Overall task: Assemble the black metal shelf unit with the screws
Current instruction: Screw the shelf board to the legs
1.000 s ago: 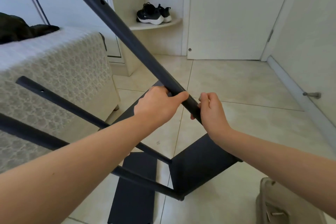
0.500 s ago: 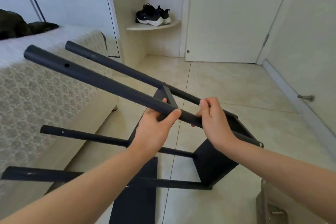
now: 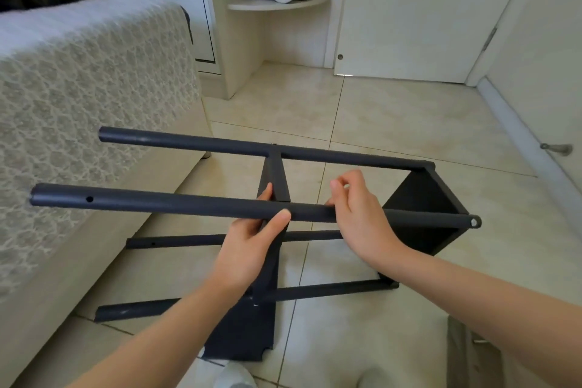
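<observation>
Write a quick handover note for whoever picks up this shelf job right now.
Left hand grips the near upper pole. Right hand lies on the same pole, fingers curled; grip unclear.
Shelf unit lies on its side on the tiled floor, middle panel and end panel fitted on four poles.
Loose panel on the floor beneath; pole ends by the bed are free.
Probably left: fit that panel. No screws in view.

One camera only, worn on my head. It looks forward and down through a wide lens, close over my left hand (image 3: pixel 248 249) and right hand (image 3: pixel 362 220) on the black shelf frame (image 3: pixel 157 203), and reaches across the tiled floor (image 3: pixel 393 123) to the door (image 3: pixel 409 9). My forearms (image 3: pixel 157 340) enter from the bottom edge.
</observation>
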